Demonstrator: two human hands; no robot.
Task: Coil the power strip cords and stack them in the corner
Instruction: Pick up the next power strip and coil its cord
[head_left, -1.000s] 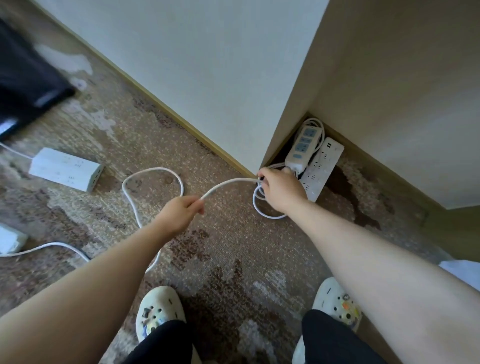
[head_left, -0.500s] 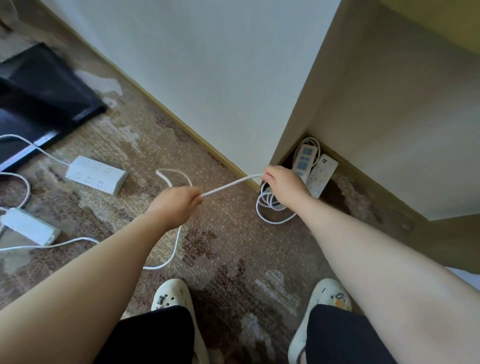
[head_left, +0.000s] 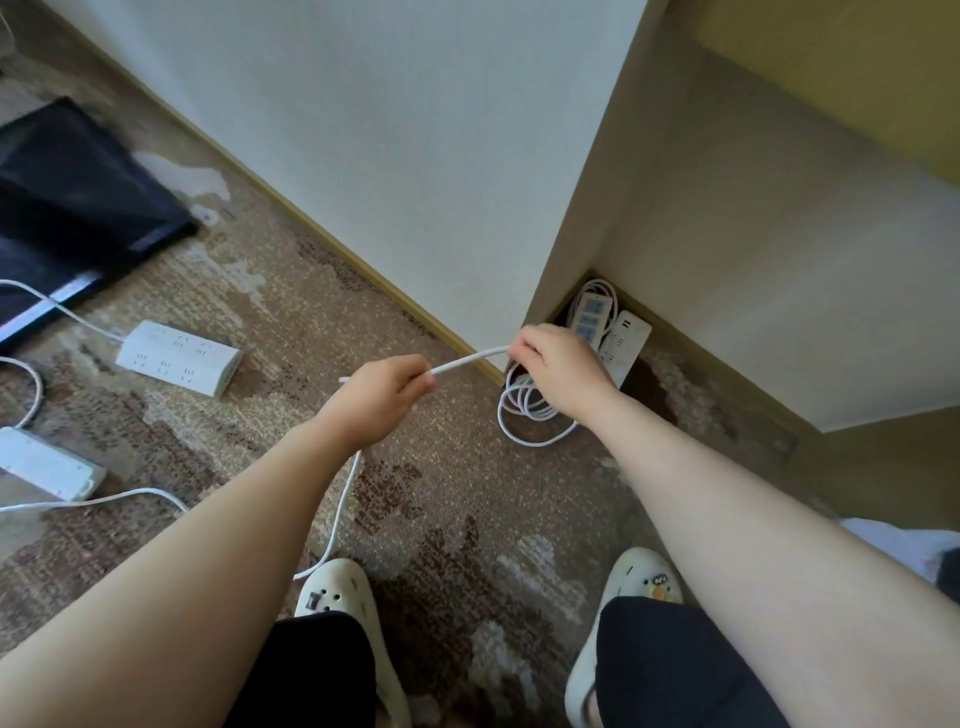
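White round cord (head_left: 467, 359) runs taut between my left hand (head_left: 382, 397) and right hand (head_left: 558, 364), both gripping it; loops (head_left: 530, 415) hang above carpet, near the corner's power strips (head_left: 610, 332).

I have a single view, from the wide-angle camera on the person's head. It looks forward and steeply down from standing height at the mottled brown patterned carpet floor (head_left: 260, 322). Both bare forearms reach in from the bottom edge, with the left hand (head_left: 382, 397) and right hand (head_left: 558, 364) close to frame centre. The cream perforated clog shoes (head_left: 340, 590) sit at 6 o'clock, right under the lens. The white wall with its tan baseboard (head_left: 415, 130) runs from 10 o'clock toward centre, and the recessed corner (head_left: 597, 291) lies at about 1 o'clock. Straight lines bow near the edges. With no second view, nothing overlaps.
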